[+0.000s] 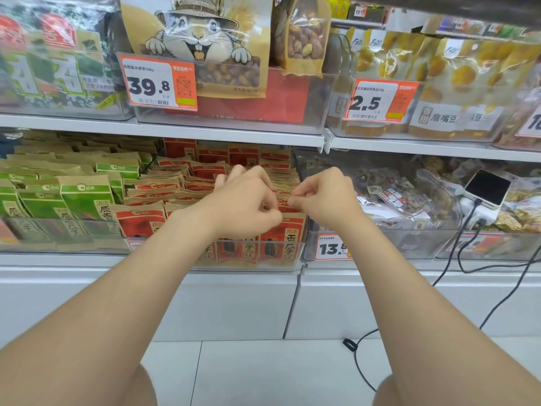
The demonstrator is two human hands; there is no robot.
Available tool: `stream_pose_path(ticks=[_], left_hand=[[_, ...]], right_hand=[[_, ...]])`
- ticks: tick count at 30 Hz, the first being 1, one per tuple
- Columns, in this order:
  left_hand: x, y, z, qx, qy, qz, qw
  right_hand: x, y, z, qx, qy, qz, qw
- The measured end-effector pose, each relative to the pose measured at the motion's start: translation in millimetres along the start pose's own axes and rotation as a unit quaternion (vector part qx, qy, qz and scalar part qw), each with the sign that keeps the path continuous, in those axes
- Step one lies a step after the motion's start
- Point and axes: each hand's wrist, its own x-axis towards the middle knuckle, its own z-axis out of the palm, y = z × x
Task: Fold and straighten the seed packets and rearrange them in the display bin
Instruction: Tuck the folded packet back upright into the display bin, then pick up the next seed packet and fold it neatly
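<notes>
Several red and kraft-brown seed packets [187, 183] stand in rows in a clear display bin [251, 263] on the lower shelf. My left hand [243, 200] and my right hand [328, 197] are both over the bin's right front corner. Each hand pinches the top edge of a red seed packet [285, 205] that sits just behind the front-row packet [282, 238]. Most of the pinched packet is hidden by my fingers and the packet in front.
Green seed packets [82, 197] fill the bin to the left. A clear bin of mixed snack bags [395, 197] stands to the right, with a phone [487, 187] and its black cable [456, 259] beyond. The upper shelf edge [175, 130] overhangs the bins.
</notes>
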Motion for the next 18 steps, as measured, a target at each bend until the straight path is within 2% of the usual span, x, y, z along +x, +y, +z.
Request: stream_pose_path(ticks=[4, 9, 13, 18], left_hand=[[-3, -2, 2, 0.026, -0.003, 0.007, 1.000], [-5, -1, -4, 0.006, 0.026, 0.020, 0.999], [-6, -1, -8, -0.036, 0.078, 0.039, 0.995], [-12, -1, -15, -0.006, 0.128, 0.014, 0.992]], right_hand=[[-2, -2, 4, -0.013, 0.044, -0.018, 0.999], [-4, -6, 10, -0.016, 0.156, -0.123, 0.980], [-11, -9, 5, 0.032, 0.261, -0.201, 0.944], [-27, -18, -14, 0.094, 0.354, -0.260, 0.893]])
